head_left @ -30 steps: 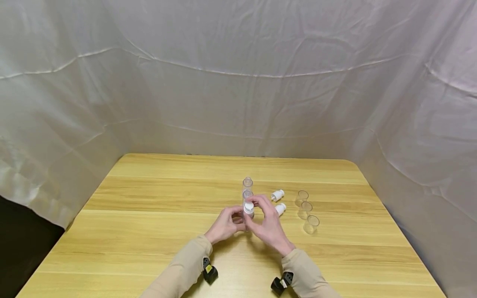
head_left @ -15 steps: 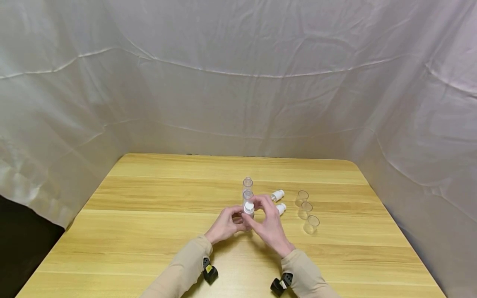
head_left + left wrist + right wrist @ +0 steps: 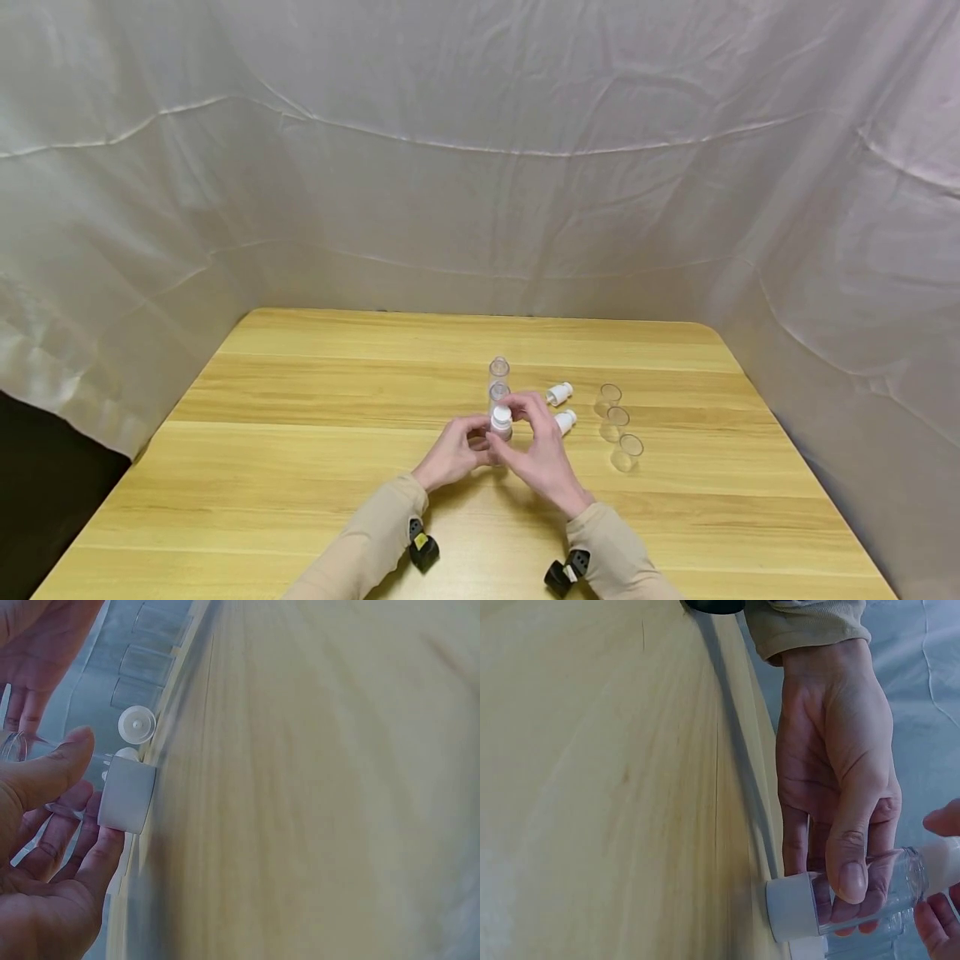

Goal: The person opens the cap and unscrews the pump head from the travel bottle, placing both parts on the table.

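A clear bottle [image 3: 900,879] with a white base [image 3: 127,795] stands upright before me. My left hand [image 3: 453,455] grips its body, thumb on one side and fingers on the other. My right hand [image 3: 546,460] pinches the white pump top [image 3: 501,418] at the bottle's neck between thumb and fingers. In the right wrist view, only fingertips [image 3: 941,919] of the right hand show, at the right edge. Fingers hide much of the bottle in the head view.
Two more clear bottles [image 3: 498,392] stand in line behind the held one. Two white pump tops [image 3: 558,393] lie right of them. Farther right, three clear caps [image 3: 614,425] form a row on the wooden table [image 3: 315,400]. Pale curtains [image 3: 480,208] surround the table.
The right thumb and fingers have shifted slightly around the white pump top. The left hand and the bottle have stayed in place.
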{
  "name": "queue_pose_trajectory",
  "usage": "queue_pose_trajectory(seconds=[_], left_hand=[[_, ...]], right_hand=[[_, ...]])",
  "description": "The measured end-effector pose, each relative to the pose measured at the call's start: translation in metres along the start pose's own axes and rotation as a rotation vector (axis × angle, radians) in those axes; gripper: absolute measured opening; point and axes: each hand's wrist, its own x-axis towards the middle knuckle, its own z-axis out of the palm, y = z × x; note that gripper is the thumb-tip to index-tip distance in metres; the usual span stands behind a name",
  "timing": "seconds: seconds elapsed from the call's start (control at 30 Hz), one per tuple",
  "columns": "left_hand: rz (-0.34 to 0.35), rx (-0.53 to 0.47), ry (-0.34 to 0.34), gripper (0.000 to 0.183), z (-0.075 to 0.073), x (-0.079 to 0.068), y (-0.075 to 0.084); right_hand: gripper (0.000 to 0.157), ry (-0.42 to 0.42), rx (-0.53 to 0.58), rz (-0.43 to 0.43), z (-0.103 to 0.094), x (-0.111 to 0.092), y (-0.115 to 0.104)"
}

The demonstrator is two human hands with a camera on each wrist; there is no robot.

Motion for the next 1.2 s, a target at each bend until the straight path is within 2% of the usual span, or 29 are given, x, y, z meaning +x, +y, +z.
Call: queue_pose_trajectory(seconds=[0.27,0.47,0.6,0.83,1.03,1.2], left_hand=[[-0.017,-0.017,0.001,0.038,0.0004,0.0007,-0.0002],[-0.009,-0.016,-0.002,0.038,0.0,0.0004,0.0007],[0.004,-0.004,-0.005,0.037,0.0001,0.0004,0.0004],[0.001,-0.011,0.004,0.037,0.0007,0.0,-0.0003],[-0.012,-0.029,-0.004,0.04,0.0009,-0.0007,0.0014],[-0.007,-0.008,0.006,0.038,0.0012,-0.0002,0.0016]], right_hand=[[0.044,0.048,-0.044,0.033,0.0016,0.0019,-0.0027],[0.038,0.011,0.014,-0.034,-0.0011,0.0027,0.0004],[0.041,-0.018,0.039,-0.051,-0.0025,0.0018,0.0023],[0.048,0.025,-0.02,-0.003,0.0002,0.0007,0.0014],[0.041,0.066,-0.03,-0.034,0.003,0.0004,0.0029],[0.039,0.044,0.012,-0.075,0.0023,0.0003,0.0059]])
